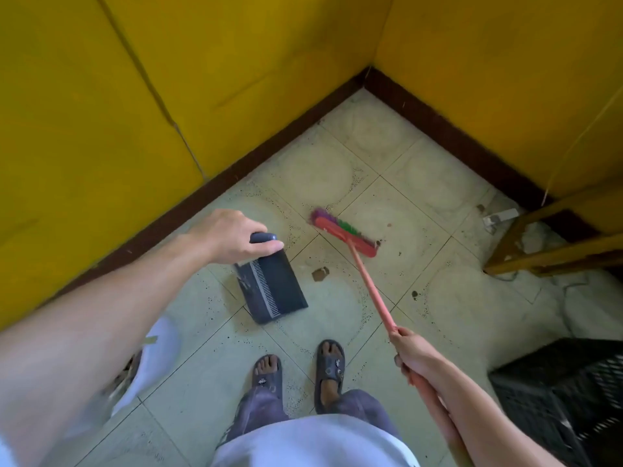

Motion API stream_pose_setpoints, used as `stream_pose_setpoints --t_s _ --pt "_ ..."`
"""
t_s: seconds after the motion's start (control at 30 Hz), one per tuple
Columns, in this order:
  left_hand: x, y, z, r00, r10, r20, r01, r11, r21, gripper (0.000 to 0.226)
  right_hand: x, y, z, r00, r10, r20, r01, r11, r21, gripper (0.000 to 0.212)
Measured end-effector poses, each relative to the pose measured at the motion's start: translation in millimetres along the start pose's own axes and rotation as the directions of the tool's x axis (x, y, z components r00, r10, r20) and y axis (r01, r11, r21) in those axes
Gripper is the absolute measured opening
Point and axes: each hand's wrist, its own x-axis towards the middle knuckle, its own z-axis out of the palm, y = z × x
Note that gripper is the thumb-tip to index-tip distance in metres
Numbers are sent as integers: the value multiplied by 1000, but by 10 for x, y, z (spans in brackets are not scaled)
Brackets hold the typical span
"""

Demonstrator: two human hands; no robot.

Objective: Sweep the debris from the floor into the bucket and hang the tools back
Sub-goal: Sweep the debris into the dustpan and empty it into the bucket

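Left hand (232, 235) closed around the handle of a dark dustpan (271, 291), pan hanging tilted with its open lip toward the lower right, over the tiled floor (337, 325); cannot tell if the lip touches the tiles. Right hand (413, 355) wrapped tight on the pink handle of the broom (344, 235), arm coming in from lower right. Broom head is red with purple and green bristles, resting on the floor toward the corner where two yellow walls (168, 79) meet above a dark brown skirting (236, 173). Debris on the tiles — a brown scrap (320, 274) lies between dustpan and broom handle, near both but touching neither; small dark bits (414, 294) to the right of the handle and a few specks just beside the broom head's right end. White bucket (158, 345) at lower left, mostly hidden behind the left forearm, some brownish stuff visible inside. Black slatted crate (566, 392) at lower right. Yellow wooden frame (546, 244) at right edge with white rubbish on the floor under it. Person's feet in dark sandals (328, 369) at bottom centre, standing on the tiles, well behind the dustpan — toes point toward the corner
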Motion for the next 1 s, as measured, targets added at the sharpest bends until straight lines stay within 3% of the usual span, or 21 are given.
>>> stream_pose_setpoints --t_s 0.13,0.27,0.43,0.57,0.7,0.77,0.83,1.0 --pt "110 -53 -19 999 -11 -33 11 1000 18 65 88 -324 -26 999 5 -36 3 975 221 35" --pt "111 -72 21 998 -2 -57 4 999 36 66 306 -643 158 993 85 85 -112 906 409 36" --pt "148 -18 92 995 37 -96 -35 999 26 68 293 -879 635 960 90 267 -182 921 344 38" --pt "203 14 104 988 64 -139 -58 997 43 69 -33 -969 917 904 65 423 -245 889 387 4" --pt "234 67 133 984 68 -168 -62 997 39 69 -192 -900 894 823 27 567 -317 850 420 30" --pt "243 89 132 982 70 -174 -64 997 37 69 -235 -848 770 783 20 622 -375 812 446 33" --pt "245 72 133 982 62 -177 -61 998 10 69 -300 -788 602 775 -13 631 -396 769 502 30" --pt "171 -19 110 983 6 -183 -13 999 -39 68 -406 -662 111 842 -124 525 -347 621 703 16"
